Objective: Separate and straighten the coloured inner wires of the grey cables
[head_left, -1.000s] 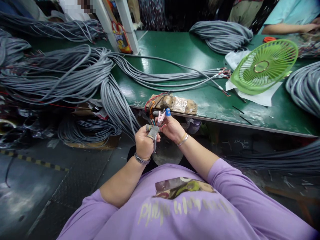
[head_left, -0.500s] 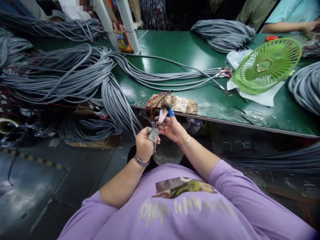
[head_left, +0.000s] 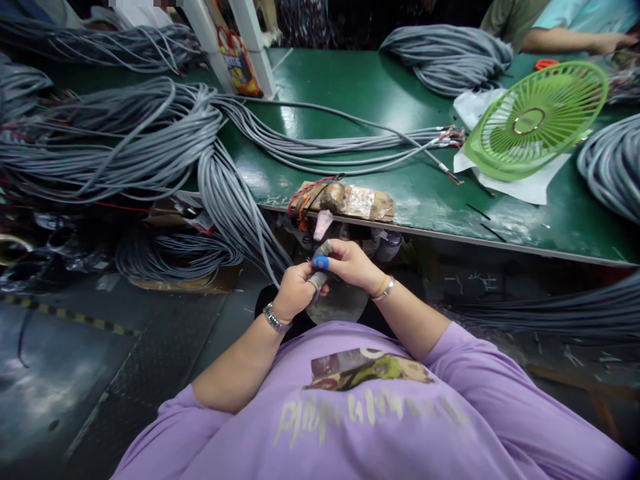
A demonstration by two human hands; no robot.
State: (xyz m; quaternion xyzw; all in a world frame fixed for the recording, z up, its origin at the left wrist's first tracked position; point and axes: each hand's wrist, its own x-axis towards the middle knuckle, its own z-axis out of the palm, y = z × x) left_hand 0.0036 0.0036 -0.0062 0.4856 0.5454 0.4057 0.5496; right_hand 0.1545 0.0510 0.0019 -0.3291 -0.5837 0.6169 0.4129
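My left hand (head_left: 294,293), with a metal watch at its wrist, is closed in front of my lap, grey tape on its thumb. It pinches the thin wires of a cable end, now almost hidden by the fingers. My right hand (head_left: 354,265), with blue tape on the thumb and grey tape on a finger, meets it and pinches at the same wire ends. Just beyond my hands, a small motor (head_left: 332,198) is strapped to a wooden board (head_left: 377,204) at the bench edge. A pale pink piece (head_left: 323,224) sticks out from it towards me.
Grey cables (head_left: 240,193) hang over the bench edge at left. More cables (head_left: 340,147) lie across the green bench (head_left: 330,73), their stripped ends near a green fan (head_left: 530,123). A coil (head_left: 445,57) lies behind. A co-worker's arm (head_left: 565,41) is at far right.
My right hand has come away from the pink piece, back towards me, and closed at my left fingertips. The coloured wires that fanned out from my left hand are now mostly covered.
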